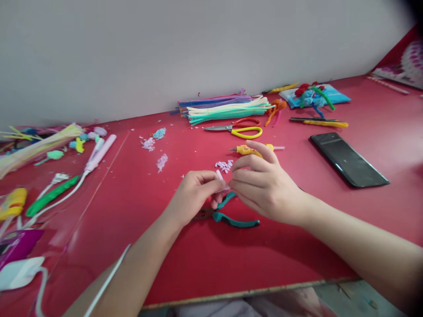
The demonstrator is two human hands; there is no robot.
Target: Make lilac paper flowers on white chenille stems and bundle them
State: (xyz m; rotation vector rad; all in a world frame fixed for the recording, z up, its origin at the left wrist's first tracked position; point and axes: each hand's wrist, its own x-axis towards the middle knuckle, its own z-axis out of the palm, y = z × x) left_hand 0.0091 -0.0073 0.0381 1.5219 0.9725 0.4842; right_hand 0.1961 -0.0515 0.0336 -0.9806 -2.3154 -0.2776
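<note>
My left hand point(198, 189) is closed, its thumb and finger pinching a short lilac piece point(219, 175) that looks like pipe cleaner. Close against it, my right hand point(264, 182) has its fingertips bent toward the same piece. One upper finger is raised, and the right thumb is hidden. Beneath the hands lie pliers with teal handles point(239, 221), their jaws partly covered by my left hand. Just beyond the fingers is a small heap of cut lilac bits point(225, 166). A yellow tool with a pointed tip point(243, 150) lies partly behind my right hand.
Scissors point(246, 130) and bundled pipe cleaners point(228, 108) lie toward the wall. A black phone point(348, 159) is at right. Fluff scraps point(161, 162) dot the red table point(198, 273). At left are a corded pink tool point(101, 154) and a white cable point(107, 281) over my left forearm.
</note>
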